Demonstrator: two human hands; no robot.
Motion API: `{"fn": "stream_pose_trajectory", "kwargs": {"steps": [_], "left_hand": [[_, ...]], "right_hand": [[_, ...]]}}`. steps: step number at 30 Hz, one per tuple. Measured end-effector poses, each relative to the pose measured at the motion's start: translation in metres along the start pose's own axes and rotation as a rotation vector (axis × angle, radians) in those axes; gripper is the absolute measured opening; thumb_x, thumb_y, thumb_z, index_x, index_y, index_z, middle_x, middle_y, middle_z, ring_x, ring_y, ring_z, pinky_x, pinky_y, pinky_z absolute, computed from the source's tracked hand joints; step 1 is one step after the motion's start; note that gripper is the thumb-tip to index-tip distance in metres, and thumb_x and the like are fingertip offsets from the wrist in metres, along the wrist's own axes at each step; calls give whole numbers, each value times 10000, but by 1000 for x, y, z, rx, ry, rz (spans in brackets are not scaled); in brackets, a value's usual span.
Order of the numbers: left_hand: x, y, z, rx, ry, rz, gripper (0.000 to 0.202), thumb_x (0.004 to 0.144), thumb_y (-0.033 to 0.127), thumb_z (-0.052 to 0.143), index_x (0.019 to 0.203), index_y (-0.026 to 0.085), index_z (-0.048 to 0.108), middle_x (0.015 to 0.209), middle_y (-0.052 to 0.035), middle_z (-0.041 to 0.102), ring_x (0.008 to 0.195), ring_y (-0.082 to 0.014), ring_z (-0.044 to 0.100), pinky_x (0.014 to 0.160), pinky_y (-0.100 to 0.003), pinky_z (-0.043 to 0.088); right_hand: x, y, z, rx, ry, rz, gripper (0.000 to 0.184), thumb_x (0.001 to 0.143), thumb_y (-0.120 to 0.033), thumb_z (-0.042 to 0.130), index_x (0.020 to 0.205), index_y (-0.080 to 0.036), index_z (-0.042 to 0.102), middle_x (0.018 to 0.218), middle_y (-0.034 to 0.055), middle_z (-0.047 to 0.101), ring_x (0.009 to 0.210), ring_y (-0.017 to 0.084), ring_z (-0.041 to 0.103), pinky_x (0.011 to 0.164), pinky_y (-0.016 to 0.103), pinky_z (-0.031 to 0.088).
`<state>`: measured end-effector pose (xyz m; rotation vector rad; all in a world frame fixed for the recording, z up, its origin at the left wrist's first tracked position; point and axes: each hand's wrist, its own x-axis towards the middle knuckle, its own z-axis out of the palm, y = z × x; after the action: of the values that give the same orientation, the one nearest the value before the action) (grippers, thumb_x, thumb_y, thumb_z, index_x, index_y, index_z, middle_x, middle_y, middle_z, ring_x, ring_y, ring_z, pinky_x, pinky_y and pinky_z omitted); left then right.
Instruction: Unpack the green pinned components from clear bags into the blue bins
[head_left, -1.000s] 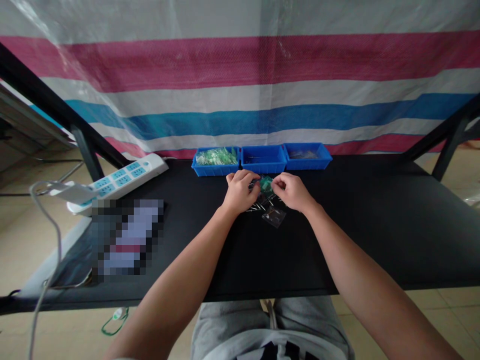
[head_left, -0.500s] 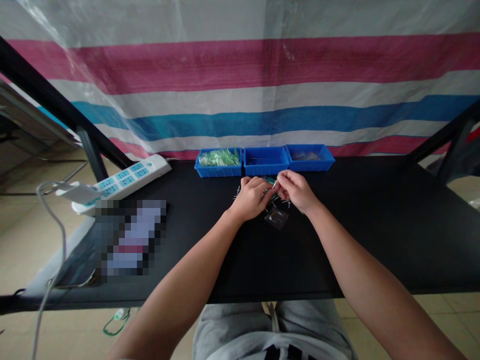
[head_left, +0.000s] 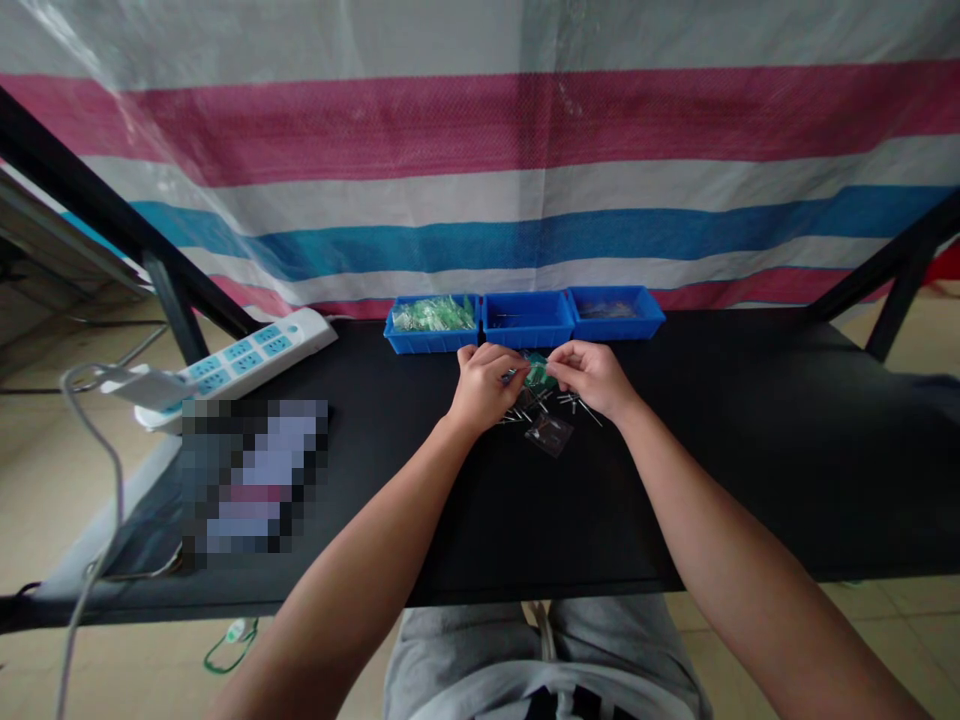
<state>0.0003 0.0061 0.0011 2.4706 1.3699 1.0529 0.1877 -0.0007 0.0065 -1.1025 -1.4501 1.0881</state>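
Note:
My left hand (head_left: 480,385) and my right hand (head_left: 589,377) meet over the far middle of the black table (head_left: 480,500), both closed in a pinch. Between them they hold a small green part (head_left: 535,374). Several thin metal pins (head_left: 574,404) lie scattered on the table under and beside the hands. A small clear plastic bag (head_left: 549,434) lies just in front of them. Three blue bins stand in a row behind the hands: the left bin (head_left: 431,324) holds green pieces, the middle bin (head_left: 527,318) and the right bin (head_left: 613,310) hold little that I can make out.
A white power strip (head_left: 240,362) with a grey cable (head_left: 90,490) lies at the table's left. A blurred flat object (head_left: 251,475) lies near it. A striped tarpaulin (head_left: 480,170) hangs behind the table. Black frame legs (head_left: 892,290) slope at both sides.
The hands shifted slightly: half a second ago they were pressed close together, now they are a little apart with the green part visible between them again.

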Motion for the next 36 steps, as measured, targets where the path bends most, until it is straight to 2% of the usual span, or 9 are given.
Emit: {"fn": "stream_pose_trajectory", "kwargs": {"steps": [6, 13, 18, 24, 29, 32, 36], "left_hand": [[-1, 3, -4, -31, 6, -8, 215, 915, 368, 532, 904, 236, 701, 989, -34, 715, 955, -184, 624, 938, -392, 319], [-1, 6, -6, -92, -16, 13, 282, 956, 340, 434, 837, 195, 644, 976, -38, 702, 938, -165, 625, 903, -371, 333], [0, 4, -6, -172, -58, 82, 343, 966, 322, 395, 751, 176, 620, 968, -52, 703, 887, -153, 631, 876, -363, 350], [-1, 2, -4, -228, -36, 138, 345, 964, 312, 414, 725, 167, 618, 957, -47, 698, 870, -149, 632, 872, -359, 347], [-1, 2, -3, -217, -21, 111, 311, 967, 347, 419, 823, 180, 638, 987, -53, 700, 925, -161, 630, 883, -358, 348], [-1, 2, -3, -186, 82, 59, 286, 964, 349, 423, 880, 184, 641, 964, -57, 701, 945, -170, 626, 883, -352, 359], [0, -2, -2, -160, 174, 6, 235, 941, 298, 455, 838, 183, 632, 920, -50, 693, 918, -171, 626, 872, -340, 375]], "right_hand": [[1, 3, -2, 4, 5, 4, 362, 650, -481, 774, 761, -161, 646, 609, 2, 621, 486, 102, 516, 466, 244, 401], [-2, 1, 2, -26, 41, -50, 262, 731, -411, 721, 809, -166, 675, 675, 23, 659, 550, 120, 557, 501, 252, 411], [-5, -1, 2, 137, -8, -16, 231, 670, -311, 735, 847, -171, 686, 708, 26, 673, 594, 131, 570, 483, 233, 364], [-6, -1, -1, 223, -75, 15, 125, 640, -268, 683, 717, -171, 698, 610, 9, 648, 474, 82, 419, 460, 234, 260], [-4, 1, -2, 221, -22, 15, 136, 659, -300, 669, 709, -176, 696, 612, 20, 649, 501, 106, 440, 473, 252, 261], [-2, 1, -5, 165, 72, -66, 179, 674, -297, 657, 809, -188, 700, 751, 32, 688, 596, 128, 496, 518, 263, 328], [2, 4, -9, 18, 128, -120, 475, 634, -246, 661, 1109, -226, 656, 1154, 72, 660, 885, 196, 550, 639, 300, 422]]}}
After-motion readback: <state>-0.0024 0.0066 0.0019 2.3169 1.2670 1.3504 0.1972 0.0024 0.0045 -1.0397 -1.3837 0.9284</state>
